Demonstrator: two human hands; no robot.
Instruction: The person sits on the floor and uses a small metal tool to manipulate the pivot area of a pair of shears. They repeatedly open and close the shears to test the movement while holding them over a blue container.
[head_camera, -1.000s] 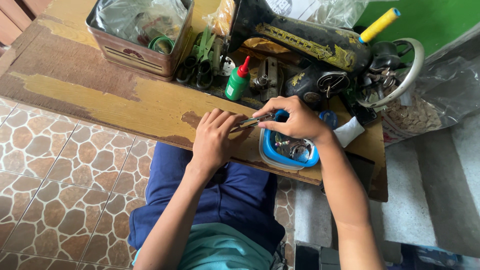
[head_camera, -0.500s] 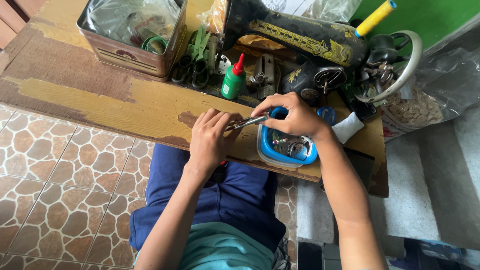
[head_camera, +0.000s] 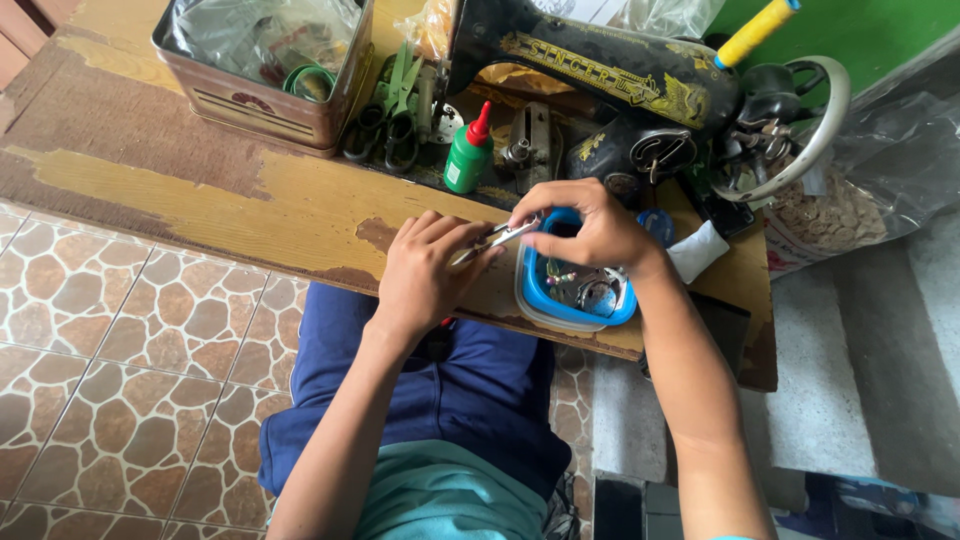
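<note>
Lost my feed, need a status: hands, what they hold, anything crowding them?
Left hand and right hand both pinch small metal tweezers. Blue tub of metal parts under right hand. Green bottle beyond, apart.

Bench (head_camera: 200, 200): tin box (head_camera: 265, 95) at far left; scissors (head_camera: 395, 110) just right of it; small squeeze bottle (head_camera: 467, 155) upright, right of the scissors; sewing machine (head_camera: 600, 75) behind the bottle, its handwheel (head_camera: 815, 135) at the right end. Lidless tub (head_camera: 575, 295) at the near edge, holding small metal parts. Left hand (head_camera: 425, 275) left of the tub; right hand (head_camera: 590, 230) over it; tweezers (head_camera: 495, 240) between the two hands. Bag (head_camera: 850, 205) at far right.
</note>
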